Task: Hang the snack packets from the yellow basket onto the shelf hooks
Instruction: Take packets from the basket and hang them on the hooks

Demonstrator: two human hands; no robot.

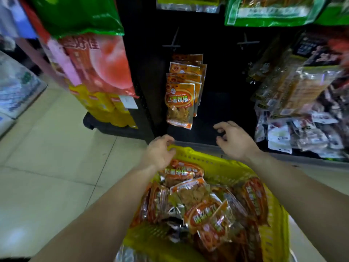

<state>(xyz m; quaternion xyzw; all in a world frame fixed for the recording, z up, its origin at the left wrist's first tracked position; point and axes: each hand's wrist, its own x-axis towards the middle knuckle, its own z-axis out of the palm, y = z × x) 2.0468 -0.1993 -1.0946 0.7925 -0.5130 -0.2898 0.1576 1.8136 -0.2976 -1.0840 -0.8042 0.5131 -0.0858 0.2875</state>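
Two bare hands are working at the far rim of one yellow basket [217,165] in the lower middle of the frame. The left hand [159,151] is curling its fingers over the rim's far left corner and gripping it. The right hand [235,141] is hovering just above the far right of the rim, fingers loosely bent and holding nothing. Orange snack packets [190,193] are lying heaped in the basket, at least ten, overlapping too much for an exact count. At centre, four or five matching packets [180,103] are hanging in one overlapping stack against the black shelf panel [222,87]. Two bare hooks [174,41] are sticking out above them, one directly over the stack and one toward the upper right. Pale floor tiles [47,167] are filling the left side, and other hanging bags [105,63] are crowding the upper left, the top right and the right edge.
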